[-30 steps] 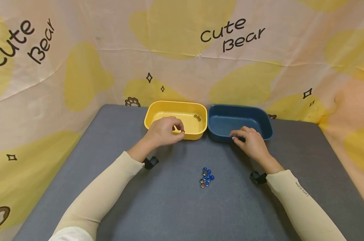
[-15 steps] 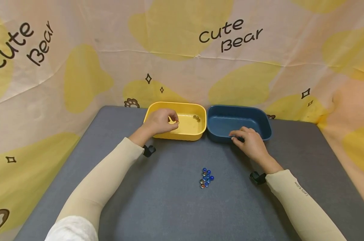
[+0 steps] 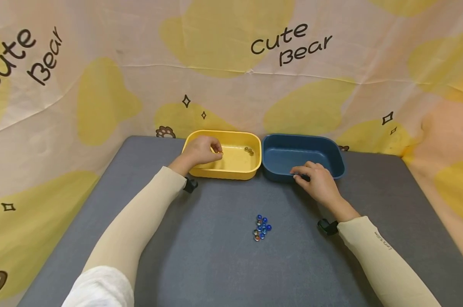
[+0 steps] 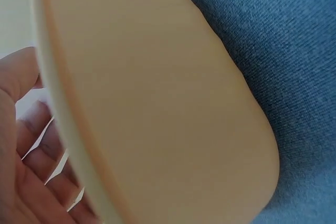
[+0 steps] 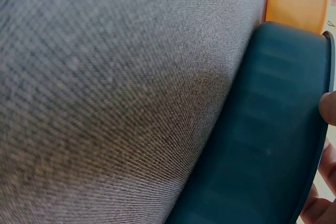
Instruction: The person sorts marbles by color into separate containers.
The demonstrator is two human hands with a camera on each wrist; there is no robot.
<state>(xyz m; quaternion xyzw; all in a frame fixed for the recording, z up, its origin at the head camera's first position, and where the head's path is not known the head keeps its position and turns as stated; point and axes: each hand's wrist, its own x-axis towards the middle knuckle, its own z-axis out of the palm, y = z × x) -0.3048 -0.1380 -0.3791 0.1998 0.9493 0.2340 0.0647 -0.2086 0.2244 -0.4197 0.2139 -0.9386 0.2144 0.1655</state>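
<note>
My left hand (image 3: 202, 150) hovers over the left part of the yellow bin (image 3: 231, 174), with thumb and index finger pinching a small amber marble (image 3: 221, 153). Several amber marbles (image 3: 249, 150) lie at the right inside that bin. At the near rim of the blue bin (image 3: 303, 137), my right hand (image 3: 319, 184) grips the edge, thumb outside and fingers inside. In the right wrist view the thumb (image 5: 328, 108) laps over this rim; the fingertips are partly hidden. The yellow bin's wall (image 4: 157, 98) hides part of the left fingers in the left wrist view.
A loose cluster of blue and brownish glass marbles (image 3: 262, 227) sits on the grey cloth-covered table (image 3: 216, 264), in front of the bins. Both bins stand side by side against a patterned cloth backdrop (image 3: 216, 85).
My left hand has moved left and back, from the yellow bin's near rim to above its left half, still pinching the marble. The right hand stays at the blue rim.
</note>
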